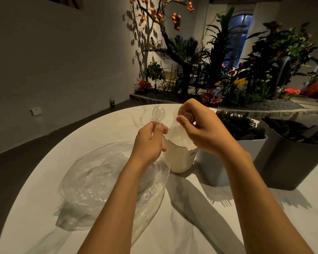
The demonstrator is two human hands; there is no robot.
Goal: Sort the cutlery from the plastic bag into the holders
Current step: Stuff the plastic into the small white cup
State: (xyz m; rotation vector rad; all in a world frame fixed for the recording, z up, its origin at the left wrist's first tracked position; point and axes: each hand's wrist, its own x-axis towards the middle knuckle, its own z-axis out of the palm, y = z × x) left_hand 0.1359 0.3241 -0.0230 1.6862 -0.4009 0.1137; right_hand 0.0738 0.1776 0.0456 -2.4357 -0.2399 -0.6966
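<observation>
Spoon in left hand: clear plastic spoon (158, 113), bowl up, standing above the fist, handle running down into it.
Left hand (149, 142): fingers curled round the spoon's handle, held just left of the white holder's rim.
Right hand (202, 127): over the white holder, thumb and fingertips pinching clear cutlery pieces (186, 116) at their rounded tops; how many pieces cannot be told.
White holder (180, 158): cream-coloured tub between the two hands, small dark print on its side, clear cutlery standing inside it.
Plastic bag (103, 182): crumpled and transparent, lying on the table left of the white holder and under the left forearm; what it holds cannot be made out.
Middle holder (226, 162): pale grey, just right of the white one, filled with black forks (237, 123), tines up.
Far holder (290, 165): darker grey, right of the middle one, filled with black cutlery (297, 131) of unclear kind.
Table (173, 226): round, white marble-patterned top bearing all of it.
Background: plants and flowers (228, 70) beyond the table, grey wall to the left.
</observation>
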